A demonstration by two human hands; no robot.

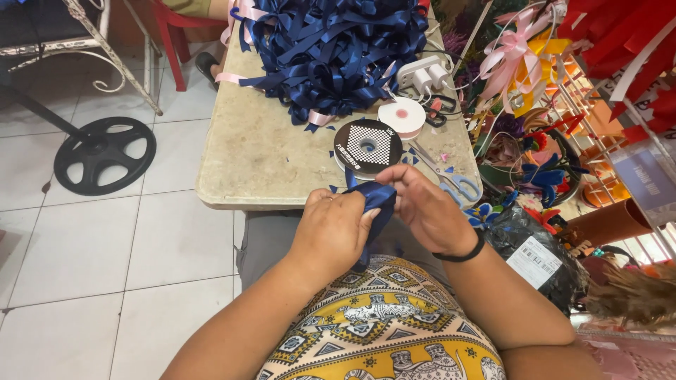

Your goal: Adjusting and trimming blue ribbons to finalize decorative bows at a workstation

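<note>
Navy ribbon (377, 200) is pinched between both hands, left (334, 232) and right (426, 207), fingers curled.

Both hands, left (332, 229) and right (422, 207), close together, fingers pinched shut.

Dark blue ribbon piece (377, 200), folded, pinched above the lap

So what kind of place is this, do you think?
Probably a small craft or florist's workshop where ribbon decorations are made. Both hands fold navy ribbon over a worktable heaped with cut navy ribbon, beside a ribbon spool, scissors and finished bows.
</note>
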